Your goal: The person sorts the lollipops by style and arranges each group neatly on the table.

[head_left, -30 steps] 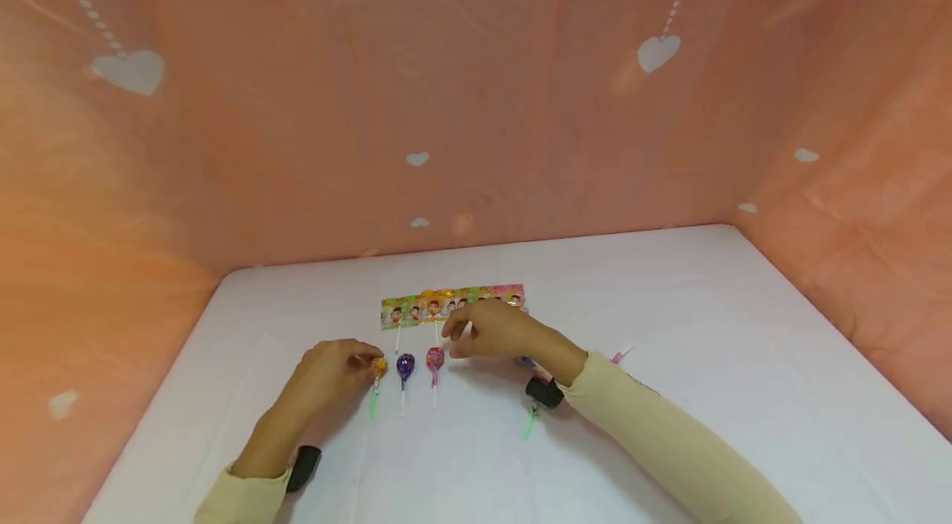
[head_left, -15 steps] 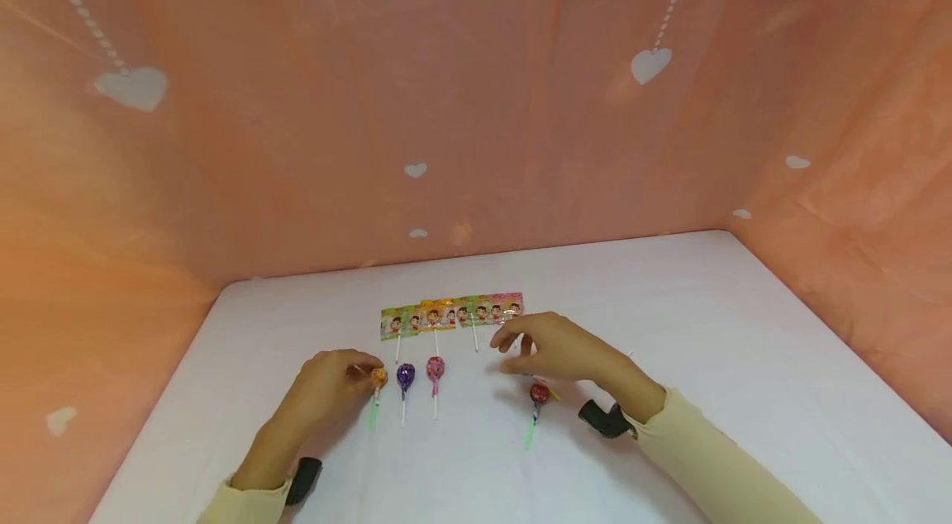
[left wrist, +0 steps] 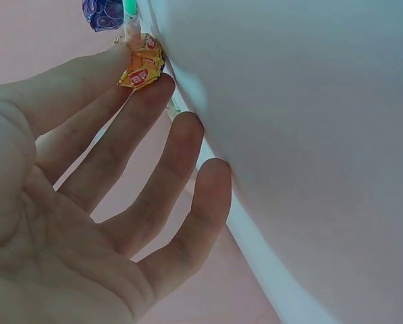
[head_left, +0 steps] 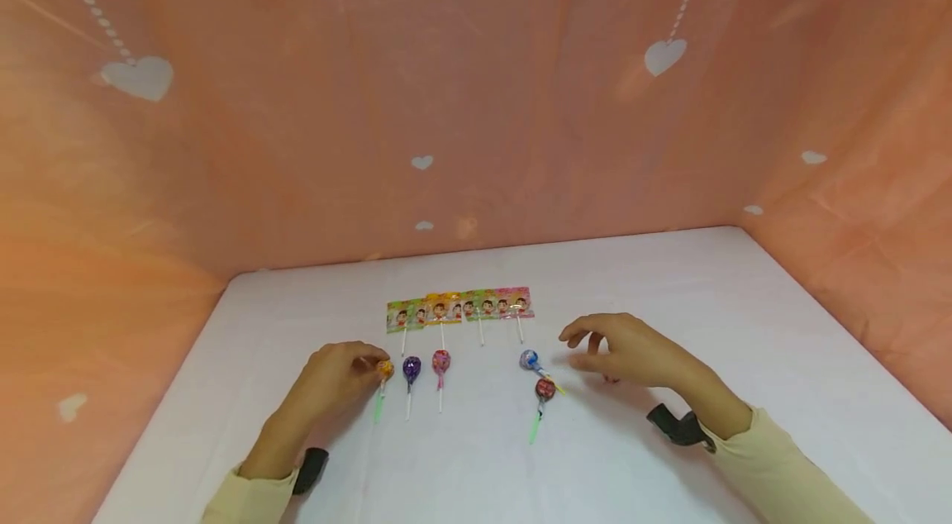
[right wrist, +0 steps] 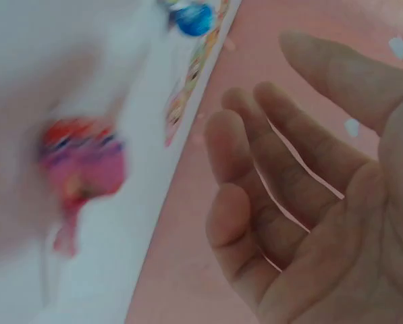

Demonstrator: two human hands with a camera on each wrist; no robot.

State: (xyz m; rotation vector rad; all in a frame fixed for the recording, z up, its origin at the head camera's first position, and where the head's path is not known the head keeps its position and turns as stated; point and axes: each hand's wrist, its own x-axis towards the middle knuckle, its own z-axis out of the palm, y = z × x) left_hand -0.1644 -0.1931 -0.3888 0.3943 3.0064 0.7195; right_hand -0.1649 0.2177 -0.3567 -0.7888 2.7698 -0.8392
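Observation:
My left hand (head_left: 338,379) pinches the ball of an orange-yellow wrapped lollipop (head_left: 384,369) with a green stick, at the left end of a short row. In the left wrist view, thumb and fingertips meet at its crinkled wrapper (left wrist: 144,64). Beside it lie a purple lollipop (head_left: 412,369) and a pink one (head_left: 441,361). My right hand (head_left: 632,349) hovers over the right side, fingers loosely bent, nothing in them. To its left are a blue lollipop (head_left: 530,359) and a dark red one (head_left: 545,388). Another pink-red lollipop (right wrist: 86,158) shows in the right wrist view, mostly hidden under the hand in the head view.
Behind the round lollipops, several flat-packed lollipops (head_left: 479,305) form an overlapping row, sticks toward me. All lie on a white-covered table (head_left: 461,474). Orange cloth (head_left: 476,94) with white hearts encloses the back and sides.
My right hand has moved right, from beside the pink lollipop past the blue and dark red ones, uncovering them and the flat packs. The left hand stays at the orange-yellow lollipop.

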